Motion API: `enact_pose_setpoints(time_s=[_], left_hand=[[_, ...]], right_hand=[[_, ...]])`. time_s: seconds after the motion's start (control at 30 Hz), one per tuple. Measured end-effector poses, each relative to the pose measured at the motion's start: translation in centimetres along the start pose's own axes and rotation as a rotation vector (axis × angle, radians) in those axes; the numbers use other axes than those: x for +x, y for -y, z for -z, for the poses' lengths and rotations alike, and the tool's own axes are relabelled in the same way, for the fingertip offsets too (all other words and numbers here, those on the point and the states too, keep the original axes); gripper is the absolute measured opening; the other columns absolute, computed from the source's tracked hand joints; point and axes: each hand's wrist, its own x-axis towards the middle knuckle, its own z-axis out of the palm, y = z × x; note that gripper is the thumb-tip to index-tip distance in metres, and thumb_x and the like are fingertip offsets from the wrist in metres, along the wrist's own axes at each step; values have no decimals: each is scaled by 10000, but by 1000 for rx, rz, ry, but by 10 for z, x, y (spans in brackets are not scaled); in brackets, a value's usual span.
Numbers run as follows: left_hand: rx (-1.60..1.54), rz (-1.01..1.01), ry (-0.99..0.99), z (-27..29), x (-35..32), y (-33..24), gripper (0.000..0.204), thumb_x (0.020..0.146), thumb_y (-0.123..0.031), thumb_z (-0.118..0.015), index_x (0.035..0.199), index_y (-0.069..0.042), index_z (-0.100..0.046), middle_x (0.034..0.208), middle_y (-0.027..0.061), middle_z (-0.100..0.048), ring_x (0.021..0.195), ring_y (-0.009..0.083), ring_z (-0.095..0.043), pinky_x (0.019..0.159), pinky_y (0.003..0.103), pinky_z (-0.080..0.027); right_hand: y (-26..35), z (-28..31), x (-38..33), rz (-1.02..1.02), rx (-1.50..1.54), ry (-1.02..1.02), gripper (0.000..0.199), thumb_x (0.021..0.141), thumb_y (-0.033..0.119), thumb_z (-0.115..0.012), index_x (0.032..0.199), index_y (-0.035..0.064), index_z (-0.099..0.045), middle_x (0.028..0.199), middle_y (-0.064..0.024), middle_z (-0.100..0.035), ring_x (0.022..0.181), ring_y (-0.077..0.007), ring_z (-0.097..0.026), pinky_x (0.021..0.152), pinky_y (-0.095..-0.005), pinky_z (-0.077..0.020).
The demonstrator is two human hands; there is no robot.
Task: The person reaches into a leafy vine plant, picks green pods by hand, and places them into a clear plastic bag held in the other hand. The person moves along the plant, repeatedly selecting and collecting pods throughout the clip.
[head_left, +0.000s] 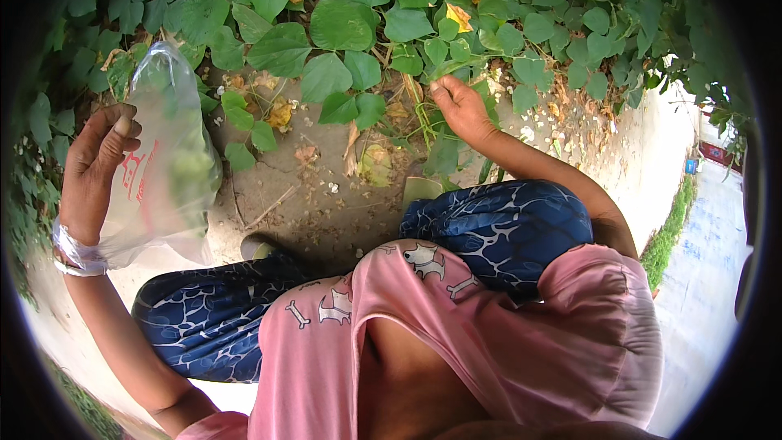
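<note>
My left hand (pixel 102 155) is raised at the left with its fingers curled in and the thumb pressed over them, against the side of a clear plastic bag (pixel 142 204). The bag's twisted handles loop round my left wrist. Red print marks the bag, and blurred green contents show through it. My right hand (pixel 466 110) reaches out to the leafy vine (pixel 346 24). Its thumb and forefinger pinch a thin green part of the vine, whether stem or pod I cannot tell. Leaves hang around these fingertips.
Dense foliage spans the far side. Dry leaves (pixel 375 165) and small pale petals litter the ground below it. My bent knees (pixel 505 220), in blue patterned trousers, are close behind the plants. At the right, a pale paved strip (pixel 700 253) runs beside a grass edge (pixel 672 228).
</note>
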Motion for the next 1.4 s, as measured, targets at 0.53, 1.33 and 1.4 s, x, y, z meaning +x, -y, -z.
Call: enact_pose_setpoints(time_s=[0.53,1.33,1.4], left_hand=[[-16,54,40,1,6,8,387,897,-356,-547,1099,-25,-557,911,25,-568,830,122,-519,751,246,-393],[23,111,51,-10,4,-5,339,911,-298,-540,1093,-13,-549,915,51,-591,799,129,-553,746,258,-431],[49,112,44,-8,3,1,352,904,-338,-535,1090,-41,-560,918,37,-608,799,122,-565,730,263,-419]], right_hand=[[-11,16,25,-572,850,-366,351,849,306,-624,1096,94,-492,1056,-43,-560,948,-166,-553,768,-310,-450],[27,23,15,-394,1636,-58,127,846,148,-612,928,56,-580,842,-66,-620,730,-167,-596,683,-324,-497],[29,19,13,-382,1573,0,160,882,178,-569,968,45,-591,870,-73,-628,736,-164,-608,676,-297,-511]])
